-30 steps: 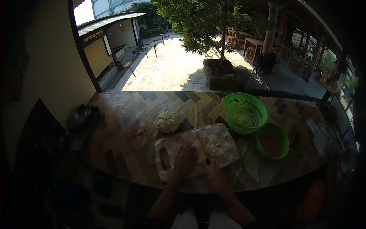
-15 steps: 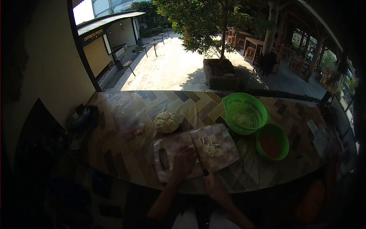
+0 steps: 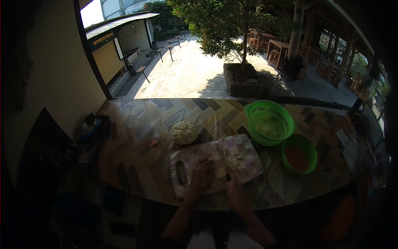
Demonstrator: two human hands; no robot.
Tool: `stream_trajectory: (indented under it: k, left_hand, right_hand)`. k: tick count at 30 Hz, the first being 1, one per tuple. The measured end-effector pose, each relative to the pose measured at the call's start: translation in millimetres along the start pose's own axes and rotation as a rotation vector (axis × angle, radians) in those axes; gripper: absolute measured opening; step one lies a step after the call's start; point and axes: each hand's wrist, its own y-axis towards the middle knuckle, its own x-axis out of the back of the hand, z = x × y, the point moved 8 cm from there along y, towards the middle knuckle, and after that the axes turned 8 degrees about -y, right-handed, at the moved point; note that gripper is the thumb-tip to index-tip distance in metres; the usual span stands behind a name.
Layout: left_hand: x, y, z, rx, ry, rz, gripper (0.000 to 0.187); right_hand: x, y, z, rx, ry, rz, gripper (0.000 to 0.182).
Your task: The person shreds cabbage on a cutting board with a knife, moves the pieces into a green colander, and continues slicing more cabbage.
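Observation:
My right hand [image 3: 236,193] grips a knife [image 3: 228,177] by its dark handle, at the near edge of a checkered cutting board [image 3: 195,155]. The blade points away from me over the board, hard to make out in the dim light. Pale thin shreds of what looks like cabbage [image 3: 233,162] lie just right of the blade. On the board's left half rests my left hand [image 3: 202,174], fingers bent and held together; whatever is under them is hidden. A pale, leafy head of cabbage [image 3: 184,133] sits on the table behind the board.
A green colander [image 3: 251,118] with pale shreds inside stands behind the board on the right. Beside it is a green bowl [image 3: 314,155] with reddish contents. Clear plastic [image 3: 143,120] lies at left on the herringbone-patterned table [image 3: 132,174]. Dark items [image 3: 93,126] crowd the left edge.
My right hand and the knife have moved slightly forward, away from me. My left hand stays at about the same place on the board. The whole view has shifted a little.

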Motion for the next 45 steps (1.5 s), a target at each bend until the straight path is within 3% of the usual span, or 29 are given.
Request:
stream_trajectory:
  k: [2, 5, 14, 20, 29, 32, 35, 41, 45]
  left_hand:
    - [1.0, -0.4, 1.9, 0.000, -0.019, -0.017, 0.019]
    - [0.3, -0.7, 4.6, -0.001, -0.033, -0.016, 0.019]
    - [0.0, -0.7, 5.2, 0.006, -0.012, 0.006, 0.020]
    - [-0.9, 1.5, 3.2, 0.030, 0.002, 0.031, 0.021]
    - [-1.3, 2.1, 2.8, 0.000, 0.037, 0.044, 0.023]
    - [-0.9, -0.4, 0.8, 0.002, 0.036, 0.040, 0.021]
    - [-0.8, 0.1, 5.5, -0.008, 0.017, 0.022, 0.020]
    - [2.5, -1.3, 3.3, 0.010, -0.012, -0.007, 0.020]
    - [3.5, -0.5, 3.0, 0.049, -0.022, -0.022, 0.021]
  right_hand:
    - [5.8, 3.8, -5.1, 0.119, 0.060, -0.080, 0.029]
    - [9.5, -9.2, -3.5, 0.067, 0.173, 0.101, 0.030]
    - [1.4, -22.4, -2.6, 0.068, 0.273, 0.100, 0.031]
    - [-0.8, -26.6, 3.1, -0.059, -0.024, 0.230, 0.035]
    - [6.4, -20.6, 12.1, -0.049, -0.086, 0.246, 0.038]
    - [0.8, -8.3, 13.9, 0.013, -0.112, 0.150, 0.036]
    - [6.7, 10.4, 6.7, -0.015, -0.051, 0.040, 0.036]
    - [12.7, -0.6, -8.0, 0.120, 0.100, 0.049, 0.030]
    - [15.0, -19.0, 7.1, 0.090, 0.218, 0.092, 0.031]
